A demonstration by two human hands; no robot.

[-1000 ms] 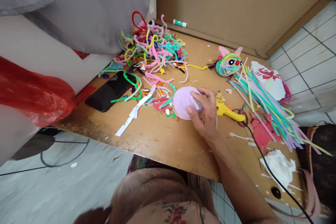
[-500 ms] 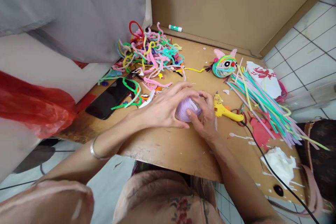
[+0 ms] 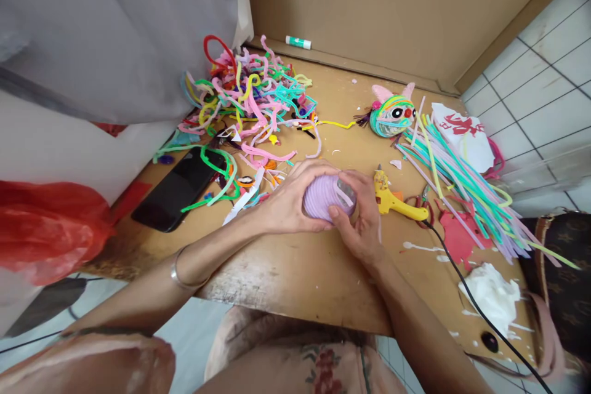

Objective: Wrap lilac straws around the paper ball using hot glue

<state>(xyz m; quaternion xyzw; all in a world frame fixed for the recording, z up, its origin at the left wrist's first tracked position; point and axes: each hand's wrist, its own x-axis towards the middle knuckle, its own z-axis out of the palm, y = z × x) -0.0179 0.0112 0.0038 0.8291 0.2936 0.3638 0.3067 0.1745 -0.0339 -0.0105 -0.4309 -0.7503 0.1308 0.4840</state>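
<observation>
Between my two hands, just above the table, is a rounded object wrapped in lilac pipe cleaner (image 3: 319, 197). Its right end is uncovered and looks clear or greyish. My left hand (image 3: 295, 194) curls round its left side, with the thumb below. My right hand (image 3: 362, 212) grips the right end, its thumb pressed on the front where the wrapping stops. Right beside that hand lies a yellow hot glue gun (image 3: 397, 203) with a black cord. Farther back sits a striped animal figure (image 3: 390, 116) with pink ears and googly eyes.
A tangled heap of coloured pipe cleaners (image 3: 258, 95) covers the back left, near a black phone (image 3: 178, 191). Straight pipe cleaners (image 3: 471, 184) spread along the right, with red-handled pliers (image 3: 423, 202), crumpled tissue (image 3: 492, 295) and a glue stick (image 3: 298, 42) at the back.
My left hand has shifted slightly left and opened round the lilac-wrapped object, so more of its wrapping and its uncovered end show. The whole view has shifted a little.
</observation>
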